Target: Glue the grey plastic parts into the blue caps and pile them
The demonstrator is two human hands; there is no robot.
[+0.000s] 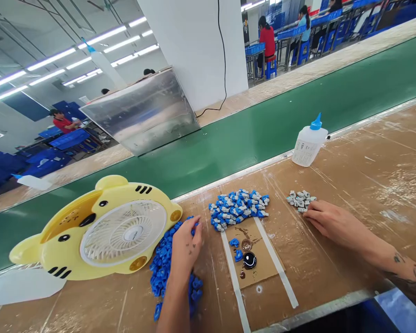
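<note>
Two small-part piles: blue parts (162,259) under your left hand (195,226), grey parts (299,199) at your right hand (309,213); fingers bent, grips unclear. Blue-and-grey heap (237,208) between. Translucent bottle (307,150) upright, contents unclear.

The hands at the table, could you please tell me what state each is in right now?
Left hand: at the blue pieces; grip cannot be told.
Right hand: at the grey pieces; grip cannot be told.
</note>
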